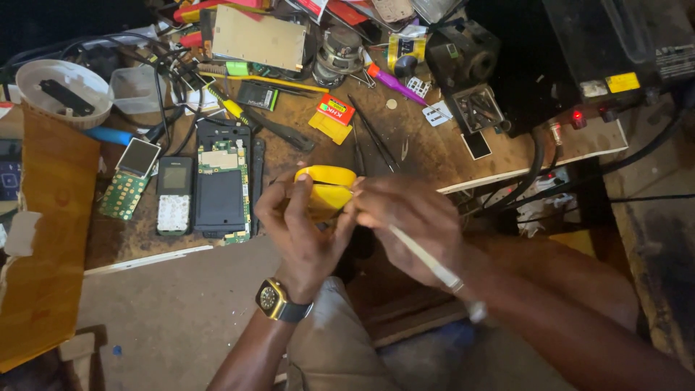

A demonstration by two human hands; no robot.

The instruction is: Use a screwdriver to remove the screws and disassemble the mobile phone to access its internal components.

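Item in hand: you are gripping a small yellow casing point(326, 190) in your left hand point(300, 232), fingers curled around its left and near sides, just in front of the workbench edge point(145, 259). Your right hand point(409, 221) is pinching a slim white tool point(427, 259), its long axis running near-right, tip meeting the casing's right edge. An opened phone point(221, 181) is lying far-left.

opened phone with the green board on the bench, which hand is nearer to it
Left. The left hand sits just right of the opened phone, gripping the yellow piece; the right hand is farther right, beyond that piece.
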